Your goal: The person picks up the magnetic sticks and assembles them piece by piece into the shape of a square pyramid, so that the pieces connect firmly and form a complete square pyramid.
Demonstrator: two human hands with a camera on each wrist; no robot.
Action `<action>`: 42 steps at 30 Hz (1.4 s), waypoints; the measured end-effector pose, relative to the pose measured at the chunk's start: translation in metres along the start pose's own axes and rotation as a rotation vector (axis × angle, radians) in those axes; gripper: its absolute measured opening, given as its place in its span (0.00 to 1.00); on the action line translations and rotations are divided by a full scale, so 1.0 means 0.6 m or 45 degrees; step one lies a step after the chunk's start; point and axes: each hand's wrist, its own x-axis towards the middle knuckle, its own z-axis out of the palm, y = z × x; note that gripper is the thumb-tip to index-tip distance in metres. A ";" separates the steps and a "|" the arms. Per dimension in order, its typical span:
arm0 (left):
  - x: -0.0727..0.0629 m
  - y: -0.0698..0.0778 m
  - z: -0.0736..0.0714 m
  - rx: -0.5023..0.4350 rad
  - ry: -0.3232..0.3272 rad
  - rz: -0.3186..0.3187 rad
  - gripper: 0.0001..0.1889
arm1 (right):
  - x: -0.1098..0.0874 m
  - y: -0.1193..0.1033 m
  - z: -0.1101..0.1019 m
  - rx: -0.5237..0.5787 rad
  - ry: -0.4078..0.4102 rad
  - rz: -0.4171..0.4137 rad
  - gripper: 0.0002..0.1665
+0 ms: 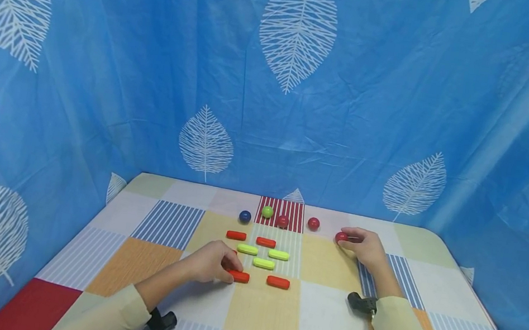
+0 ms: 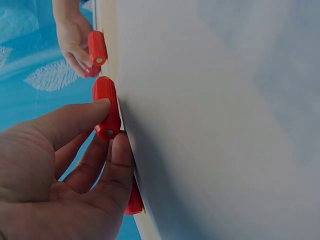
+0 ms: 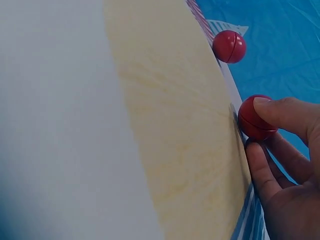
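Observation:
My left hand (image 1: 214, 262) pinches a red ribbed stick (image 2: 105, 107) between thumb and fingers, low over the patchwork cloth. Another red stick (image 1: 278, 282) lies to its right. Beyond it are several yellow-green sticks (image 1: 263, 264) and two more red sticks (image 1: 236, 235). Part of one further red stick (image 2: 134, 200) shows behind the left fingers in the left wrist view. At the far right, my right hand (image 1: 365, 248) holds a red ball (image 3: 256, 117) with a seam, thumb on top and fingertips at its lower side.
Along the back edge stand a dark blue ball (image 1: 245, 217), a green ball (image 1: 267, 211) and two red balls (image 1: 313, 224). A checked patchwork cloth (image 1: 264, 314) covers the table. Blue leaf-print curtains (image 1: 352, 115) enclose its back and sides.

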 end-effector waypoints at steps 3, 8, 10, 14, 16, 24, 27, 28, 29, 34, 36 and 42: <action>-0.001 0.003 0.000 0.009 -0.002 0.004 0.12 | -0.005 0.000 -0.001 -0.021 -0.005 0.003 0.27; -0.004 0.008 0.003 0.002 -0.014 0.028 0.12 | -0.017 -0.003 -0.003 -0.046 -0.049 -0.006 0.28; -0.005 0.012 0.006 -0.003 -0.024 0.047 0.12 | -0.023 -0.007 -0.004 -0.048 -0.081 0.000 0.28; -0.003 0.022 0.014 -0.016 -0.039 0.091 0.11 | -0.038 -0.015 -0.004 -0.040 -0.131 0.013 0.30; -0.002 0.027 0.019 -0.038 -0.045 0.098 0.11 | -0.046 -0.020 -0.005 -0.013 -0.146 0.021 0.30; 0.004 0.047 0.041 -0.052 -0.067 0.112 0.11 | -0.088 -0.040 0.004 0.100 -0.190 0.027 0.28; 0.008 0.056 0.048 -0.043 -0.079 0.107 0.12 | -0.105 -0.047 0.012 0.150 -0.214 0.029 0.26; 0.009 0.059 0.050 -0.038 -0.082 0.108 0.12 | -0.111 -0.050 0.014 0.165 -0.221 0.032 0.26; 0.010 0.062 0.053 -0.033 -0.085 0.111 0.12 | -0.117 -0.052 0.017 0.172 -0.233 0.029 0.26; 0.016 0.076 0.064 -0.066 -0.104 0.086 0.11 | -0.148 -0.061 0.026 0.184 -0.286 0.048 0.27; 0.018 0.081 0.069 -0.076 -0.108 0.075 0.11 | -0.160 -0.064 0.029 0.158 -0.320 0.045 0.28; 0.023 0.095 0.081 -0.076 -0.105 0.074 0.12 | -0.190 -0.074 0.030 0.158 -0.479 -0.068 0.25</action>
